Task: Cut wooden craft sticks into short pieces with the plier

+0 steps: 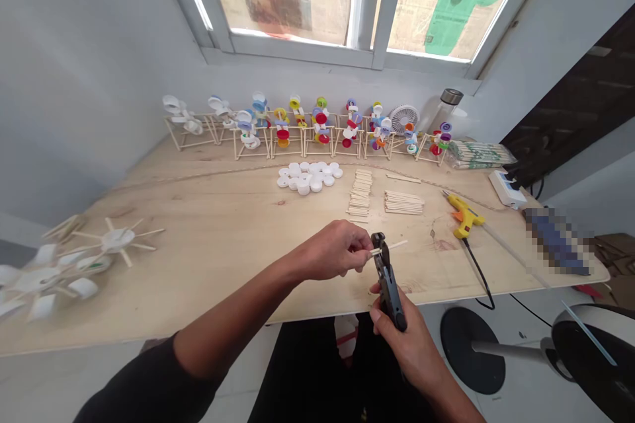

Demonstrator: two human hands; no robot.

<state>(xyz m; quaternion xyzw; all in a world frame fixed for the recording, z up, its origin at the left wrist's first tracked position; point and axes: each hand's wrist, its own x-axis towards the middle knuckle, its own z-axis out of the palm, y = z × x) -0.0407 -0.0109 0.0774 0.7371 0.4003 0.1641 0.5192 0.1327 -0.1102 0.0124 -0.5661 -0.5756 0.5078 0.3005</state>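
My left hand (340, 251) is closed in a pinch on thin pale wooden sticks, whose near ends show at the fingertips. A stick (398, 244) sticks out on the far side of the tool's jaws. My right hand (409, 337) is wrapped around the handles of a dark hand cutter (391, 287), its head pointing up and away from me. The sticks lie across the cutter's jaws; whether the blades press on them I cannot tell. Beyond my hands lie a column of short sticks (360, 193) and a pile of longer sticks (404, 202).
White bottle caps (308, 177) lie mid-table. Cap-and-stick wheels on frames (282, 132) line the wall. A yellow glue gun (465, 215), power strip (507, 189) and bagged sticks (479, 154) are at right. Spoked wheels (118, 240) lie left. A small fan (404, 119) stands behind.
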